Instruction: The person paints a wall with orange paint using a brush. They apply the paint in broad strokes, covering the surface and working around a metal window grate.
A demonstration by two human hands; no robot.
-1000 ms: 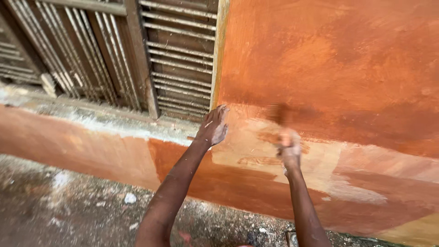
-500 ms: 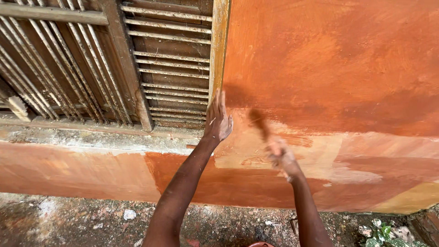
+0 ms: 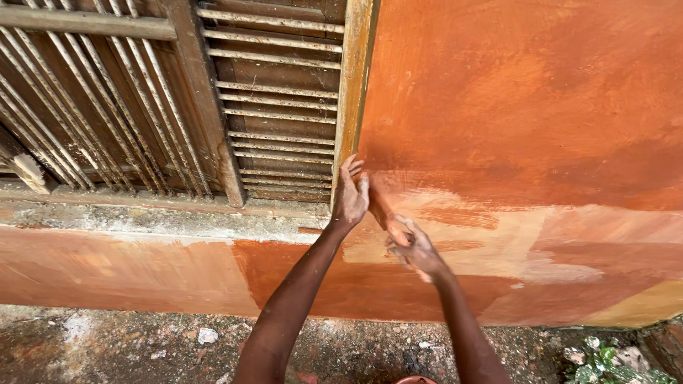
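2 hands work at the foot of a rough orange-brown painted wall (image 3: pixel 526 92). The right hand (image 3: pixel 411 247) is closed around the handle of a paint-smeared brush (image 3: pixel 379 201), whose blurred, reddish head points up and to the left and lies against the plaster just beside the left hand (image 3: pixel 351 192). The left hand holds nothing: its fingers are stretched out flat and close together, pressed against the wall right at the yellowish wooden window frame post (image 3: pixel 351 85), palm on the surface, wrist below.

Directly around the brush the wall carries a pale cream unpainted patch (image 3: pixel 491 245) streaked with fresh orange strokes; this patch spreads to the right of the right hand. Below both hands runs a darker red-orange lower band of the wall (image 3: pixel 142 267), which continues far to the left of the left hand. Above and to the left of the left hand stands a brown wooden louvred shutter (image 3: pixel 281 92) with horizontal slats, and further left a window grille of thin slanted bars (image 3: pixel 78 107). Under these, left of the left hand, lies a grey, worn concrete sill (image 3: pixel 142 213). Beneath both forearms is wet, dark, gritty ground (image 3: pixel 121 345), and well to the right of the right hand, at the bottom corner, a small green plant (image 3: pixel 601 355).
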